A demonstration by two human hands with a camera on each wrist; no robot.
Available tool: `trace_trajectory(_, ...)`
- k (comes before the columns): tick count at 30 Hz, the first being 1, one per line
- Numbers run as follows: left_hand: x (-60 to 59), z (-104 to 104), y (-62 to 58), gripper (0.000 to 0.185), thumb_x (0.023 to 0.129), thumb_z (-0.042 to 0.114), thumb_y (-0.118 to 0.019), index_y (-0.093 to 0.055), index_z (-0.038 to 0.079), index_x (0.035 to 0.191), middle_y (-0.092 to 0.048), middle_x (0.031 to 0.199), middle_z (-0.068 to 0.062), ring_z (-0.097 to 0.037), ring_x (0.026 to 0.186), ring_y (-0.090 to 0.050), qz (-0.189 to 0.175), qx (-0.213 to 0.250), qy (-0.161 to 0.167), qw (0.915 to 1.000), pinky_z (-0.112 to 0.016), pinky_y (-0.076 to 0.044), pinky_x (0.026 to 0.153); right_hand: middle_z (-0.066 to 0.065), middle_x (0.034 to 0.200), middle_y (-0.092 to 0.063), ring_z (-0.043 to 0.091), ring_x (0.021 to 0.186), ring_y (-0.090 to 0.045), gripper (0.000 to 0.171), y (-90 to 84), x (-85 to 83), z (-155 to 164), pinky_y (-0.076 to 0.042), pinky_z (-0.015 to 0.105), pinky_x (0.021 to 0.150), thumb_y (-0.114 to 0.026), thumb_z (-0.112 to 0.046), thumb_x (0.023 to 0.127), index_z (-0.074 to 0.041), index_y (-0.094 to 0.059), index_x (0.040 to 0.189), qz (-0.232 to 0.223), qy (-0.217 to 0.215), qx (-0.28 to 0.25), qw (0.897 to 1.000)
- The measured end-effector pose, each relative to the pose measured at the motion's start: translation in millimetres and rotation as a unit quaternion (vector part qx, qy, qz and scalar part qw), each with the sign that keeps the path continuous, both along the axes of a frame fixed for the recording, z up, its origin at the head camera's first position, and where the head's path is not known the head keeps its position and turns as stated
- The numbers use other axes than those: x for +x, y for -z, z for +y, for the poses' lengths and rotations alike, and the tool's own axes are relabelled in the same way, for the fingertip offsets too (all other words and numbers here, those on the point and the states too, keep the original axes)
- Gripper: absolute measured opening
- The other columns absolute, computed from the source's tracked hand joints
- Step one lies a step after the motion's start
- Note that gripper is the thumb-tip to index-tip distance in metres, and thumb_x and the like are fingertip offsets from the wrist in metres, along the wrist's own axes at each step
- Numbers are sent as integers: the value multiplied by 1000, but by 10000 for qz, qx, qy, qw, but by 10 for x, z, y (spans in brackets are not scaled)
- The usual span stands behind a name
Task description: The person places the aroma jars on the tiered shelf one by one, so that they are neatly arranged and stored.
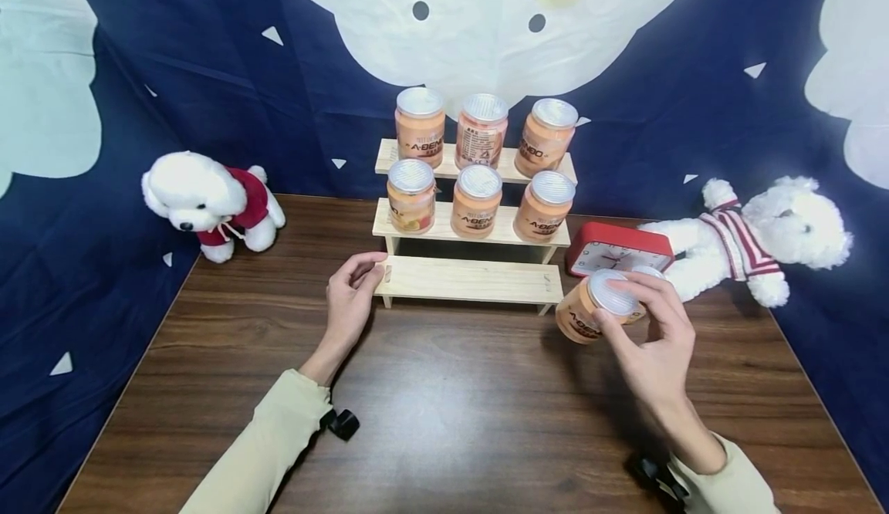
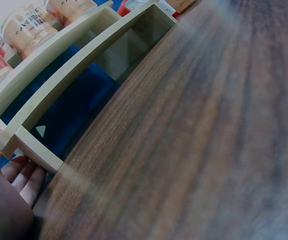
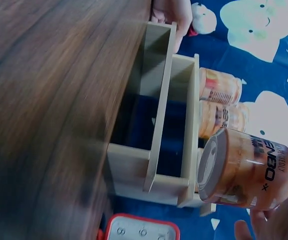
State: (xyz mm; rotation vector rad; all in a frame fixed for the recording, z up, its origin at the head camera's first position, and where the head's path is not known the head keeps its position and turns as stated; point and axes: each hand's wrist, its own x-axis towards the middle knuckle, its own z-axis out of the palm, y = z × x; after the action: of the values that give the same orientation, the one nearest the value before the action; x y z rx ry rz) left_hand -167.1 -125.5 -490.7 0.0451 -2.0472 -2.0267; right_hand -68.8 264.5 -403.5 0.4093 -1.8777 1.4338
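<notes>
Orange jar (image 1: 586,307) tilts in right hand (image 1: 653,344)'s grip near shelf (image 1: 472,278) edge; left hand (image 1: 353,294) relaxed.

Orange jars on the wooden step shelf (image 1: 472,278): label lettering reads "A-BENBO" on the top-left jar (image 1: 420,137), partly cut to "BENBO" on others; small print above it illegible; jar held in the right hand (image 1: 585,312) shows "ENBO" in the right wrist view; red clock (image 1: 616,251) dial shows numerals 8, 9, 0.
</notes>
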Motion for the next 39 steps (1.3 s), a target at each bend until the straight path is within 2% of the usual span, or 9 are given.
trace_trajectory(4, 3, 2, 1, 21, 106, -4, -66, -78, -6, 123, -76, 125, -28, 1, 104, -70, -43, -34, -23, 10000, -16, -56, 97, 16, 130, -71, 26, 123, -63, 38, -34, -15, -111, -56, 23, 98, -78, 23, 77, 24, -71, 114, -33, -305, -142, 9994)
trace_trajectory(8, 4, 2, -4, 21, 106, -5, -66, -77, -7, 123, -76, 126, -28, 1, 104, -72, -57, 5, 7, 10000, -17, -57, 97, 20, 133, -68, 23, 122, -64, 35, -73, -27, -227, -59, 19, 98, -79, 21, 83, 22, -71, 116, -206, -431, -175, 9987)
trace_trajectory(10, 6, -1, -5, 21, 105, -5, -66, -77, -7, 124, -76, 126, -28, 0, 104, -72, -56, 19, 5, 10000, -17, -57, 96, 20, 134, -67, 23, 122, -65, 34, -89, -39, -279, -59, 21, 101, -80, 21, 84, 21, -72, 118, -275, -475, -123, 9984)
trace_trajectory(15, 9, -4, -9, 21, 106, -3, -67, -78, -6, 123, -77, 125, -28, 0, 104, -71, -61, -21, -41, 10000, -15, -56, 96, 21, 133, -67, 24, 124, -65, 37, -108, -96, -388, -58, 21, 101, -80, 22, 81, 17, -75, 117, -223, -608, 153, 9978)
trace_trajectory(20, 0, -3, 1, 21, 105, -4, -66, -78, -6, 123, -77, 125, -28, 1, 103, -71, -58, -14, -33, 10000, -16, -57, 95, 28, 129, -68, 25, 125, -64, 39, -113, -161, -483, -55, 24, 101, -82, 17, 78, 11, -78, 116, -116, -653, 393, 9970)
trace_trajectory(27, 5, 7, -10, 21, 105, -4, -67, -78, -6, 123, -77, 124, -28, 1, 102, -71, -63, 2, -43, 10000, -15, -57, 95, 23, 127, -73, 20, 122, -66, 37, -112, -211, -614, -50, 25, 102, -90, 4, 78, 2, -82, 115, -181, -495, 563, 9970)
trace_trajectory(29, 7, 5, -11, 21, 105, -5, -67, -78, -6, 122, -77, 123, -29, 2, 101, -70, -67, -11, -77, 9999, -15, -56, 94, 24, 128, -73, 21, 122, -66, 37, -112, -230, -654, -51, 25, 102, -90, 5, 79, 2, -82, 115, -162, -563, 556, 9967)
trace_trajectory(35, 12, 6, -15, 21, 105, -6, -67, -77, -7, 123, -76, 124, -30, 0, 100, -73, -68, 50, -40, 10000, -16, -57, 92, 26, 129, -70, 25, 124, -66, 40, -117, -297, -779, -57, 27, 105, -86, 20, 77, 9, -79, 115, -264, -978, 115, 9948)
trace_trajectory(39, 10, 10, -14, 21, 105, -4, -67, -78, -6, 123, -76, 124, -29, -1, 103, -72, -98, 0, -51, 9999, -16, -57, 94, 22, 131, -72, 24, 128, -66, 38, -103, -333, -822, -54, 28, 108, -89, 9, 81, 4, -80, 117, -360, -772, 426, 9955)
